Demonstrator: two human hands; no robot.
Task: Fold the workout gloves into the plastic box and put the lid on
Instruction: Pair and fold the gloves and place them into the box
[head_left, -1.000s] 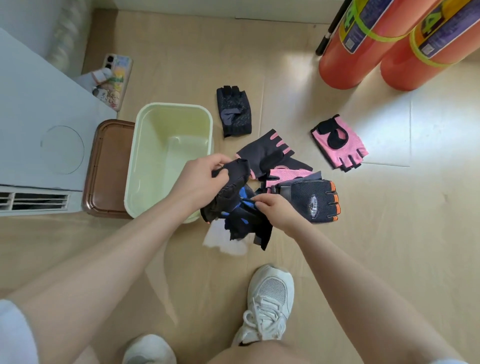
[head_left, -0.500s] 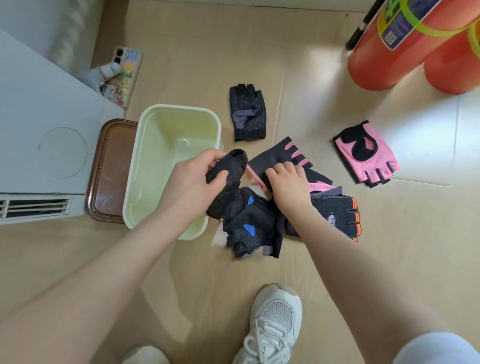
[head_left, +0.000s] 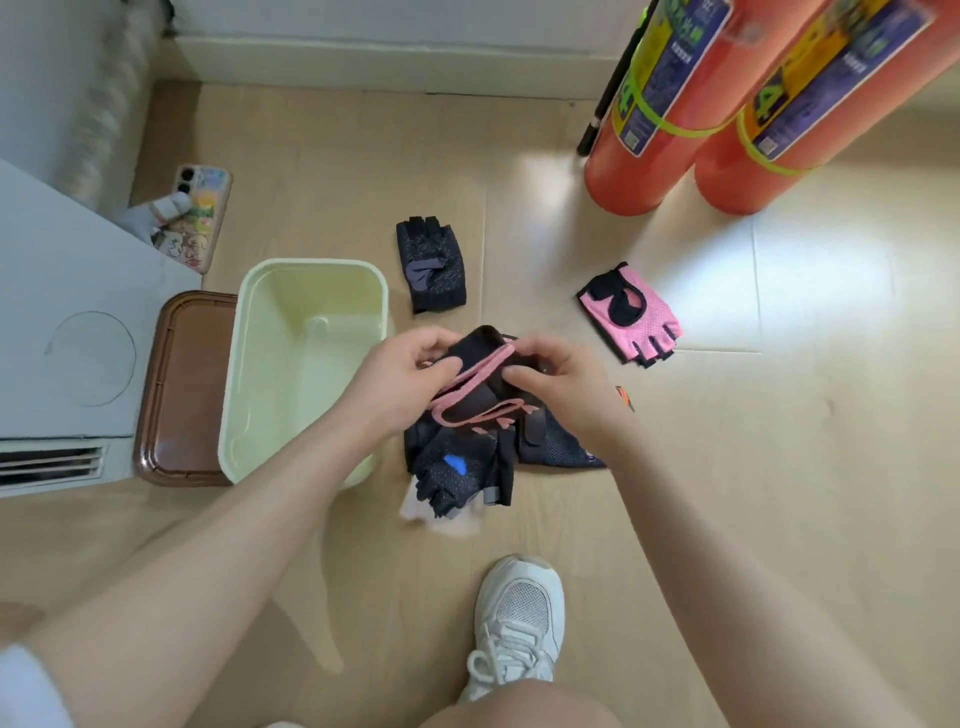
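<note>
A pale green plastic box (head_left: 244, 374) stands open on the floor, with nothing inside. Its brown lid (head_left: 182, 389) lies flat against the box's left side. Just right of the box, my left hand (head_left: 400, 382) and my right hand (head_left: 563, 387) both grip a black glove with pink trim (head_left: 480, 387), lifted above a pile. Under it lie a black glove with blue patches (head_left: 460, 473) and a dark mesh glove (head_left: 558, 447) with orange tips. A black glove (head_left: 431, 265) lies alone farther back. A pink glove (head_left: 631, 314) rests to the right.
A white appliance (head_left: 67, 322) with a vent fills the left side. A phone (head_left: 195, 215) lies on the floor behind the box. Two orange rolled mats (head_left: 691, 104) stand at the back right. My white shoe (head_left: 519, 623) is in front. White paper (head_left: 447, 522) peeks from under the pile.
My left hand let the dark and blue gloves drop onto the pile. Both hands then took up the black glove with pink trim and raised it.
</note>
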